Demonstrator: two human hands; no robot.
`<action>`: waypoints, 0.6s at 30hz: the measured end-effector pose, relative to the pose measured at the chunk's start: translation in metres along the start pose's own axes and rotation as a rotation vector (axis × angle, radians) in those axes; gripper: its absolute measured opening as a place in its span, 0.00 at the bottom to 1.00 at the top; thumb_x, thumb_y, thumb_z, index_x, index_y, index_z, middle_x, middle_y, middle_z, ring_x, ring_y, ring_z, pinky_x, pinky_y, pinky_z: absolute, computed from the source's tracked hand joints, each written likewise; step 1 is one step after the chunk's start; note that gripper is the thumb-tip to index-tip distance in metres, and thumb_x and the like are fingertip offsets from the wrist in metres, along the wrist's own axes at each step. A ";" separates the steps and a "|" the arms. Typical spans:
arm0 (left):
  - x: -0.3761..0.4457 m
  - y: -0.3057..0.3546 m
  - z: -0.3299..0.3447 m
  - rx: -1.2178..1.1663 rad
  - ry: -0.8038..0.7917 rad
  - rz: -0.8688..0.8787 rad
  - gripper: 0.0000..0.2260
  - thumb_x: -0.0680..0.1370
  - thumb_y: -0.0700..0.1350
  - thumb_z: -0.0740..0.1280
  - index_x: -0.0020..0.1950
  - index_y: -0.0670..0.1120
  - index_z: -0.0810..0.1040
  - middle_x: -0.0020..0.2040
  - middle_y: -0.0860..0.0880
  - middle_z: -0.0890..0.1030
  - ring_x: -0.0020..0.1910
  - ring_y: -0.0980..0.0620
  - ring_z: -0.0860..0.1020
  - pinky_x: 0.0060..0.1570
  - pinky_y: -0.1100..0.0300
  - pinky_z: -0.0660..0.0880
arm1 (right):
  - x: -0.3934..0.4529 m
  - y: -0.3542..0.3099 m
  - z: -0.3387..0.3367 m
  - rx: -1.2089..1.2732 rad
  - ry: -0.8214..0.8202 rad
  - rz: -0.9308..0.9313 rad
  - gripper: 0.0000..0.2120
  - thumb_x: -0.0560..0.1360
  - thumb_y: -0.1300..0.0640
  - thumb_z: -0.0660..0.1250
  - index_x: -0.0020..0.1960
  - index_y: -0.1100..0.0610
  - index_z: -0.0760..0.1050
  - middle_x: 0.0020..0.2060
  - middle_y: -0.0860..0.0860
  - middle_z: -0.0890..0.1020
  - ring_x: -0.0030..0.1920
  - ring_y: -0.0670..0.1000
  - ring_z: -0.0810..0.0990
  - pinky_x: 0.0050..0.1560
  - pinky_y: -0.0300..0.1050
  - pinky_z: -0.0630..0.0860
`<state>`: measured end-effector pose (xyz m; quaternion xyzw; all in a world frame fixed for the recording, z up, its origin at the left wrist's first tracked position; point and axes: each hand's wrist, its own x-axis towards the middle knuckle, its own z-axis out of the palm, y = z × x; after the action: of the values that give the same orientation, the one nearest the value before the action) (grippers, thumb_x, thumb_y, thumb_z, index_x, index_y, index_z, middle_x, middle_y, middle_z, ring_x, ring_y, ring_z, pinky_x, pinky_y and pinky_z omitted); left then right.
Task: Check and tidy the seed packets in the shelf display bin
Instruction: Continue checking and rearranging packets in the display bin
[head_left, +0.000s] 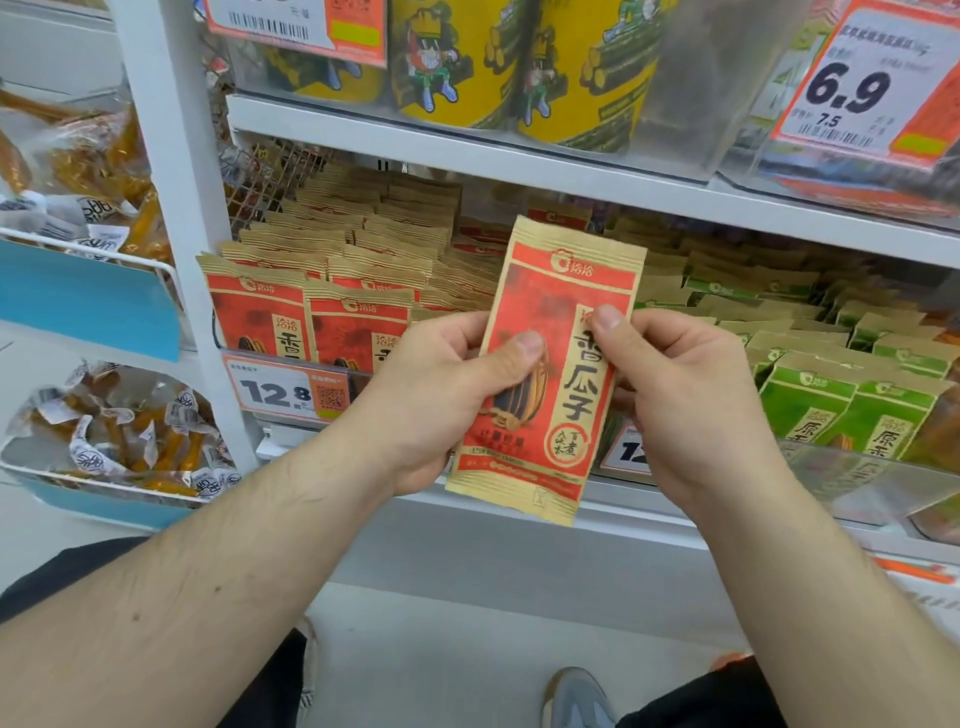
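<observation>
Far L: wire baskets (156, 270) w/ clear-wrapped orange snack sticks, blue front panels. White shelf upright (171, 208) next to them. Display bin, L section: red seed packets (311, 291) standing in rows, front pair upright behind price tag "12.8" (283, 392). L hand (441, 395) grips single red packet (545, 364) at its L edge, thumb across the front, fingers curled behind. Packet held upright, slightly tilted, in front of the bin, clear of the rows. R hand (691, 395) pinches packet's R edge, thumb on front near top of the text strip. R section: green seed packets (831, 395) in rows. Upper shelf: yellow tubs (519, 67); price tag "6.9" (852, 83) far R. Below: a grey shoe (576, 696) on the floor.
</observation>
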<state>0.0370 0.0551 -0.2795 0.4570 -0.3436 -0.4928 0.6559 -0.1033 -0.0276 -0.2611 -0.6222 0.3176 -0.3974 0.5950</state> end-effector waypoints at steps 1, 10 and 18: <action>0.001 0.000 0.000 -0.018 0.022 0.031 0.13 0.70 0.45 0.68 0.52 0.42 0.80 0.45 0.40 0.85 0.41 0.45 0.84 0.42 0.49 0.83 | 0.000 -0.001 -0.002 -0.009 -0.066 0.035 0.15 0.69 0.54 0.73 0.45 0.66 0.78 0.34 0.54 0.85 0.32 0.51 0.83 0.30 0.42 0.77; 0.002 0.007 -0.010 -0.058 -0.059 -0.008 0.18 0.71 0.38 0.72 0.61 0.40 0.78 0.55 0.39 0.83 0.52 0.42 0.83 0.51 0.48 0.81 | 0.002 0.000 -0.012 0.013 -0.197 0.037 0.14 0.65 0.56 0.69 0.46 0.64 0.78 0.33 0.55 0.84 0.28 0.49 0.81 0.26 0.38 0.74; 0.001 0.006 -0.016 -0.134 -0.120 0.009 0.19 0.70 0.39 0.71 0.60 0.39 0.77 0.55 0.38 0.83 0.51 0.42 0.83 0.45 0.50 0.82 | 0.007 0.003 -0.025 0.033 -0.447 0.053 0.37 0.55 0.53 0.83 0.60 0.63 0.77 0.54 0.67 0.81 0.51 0.63 0.82 0.52 0.53 0.81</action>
<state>0.0538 0.0587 -0.2789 0.3800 -0.3507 -0.5382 0.6656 -0.1218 -0.0462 -0.2638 -0.6763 0.1875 -0.2390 0.6711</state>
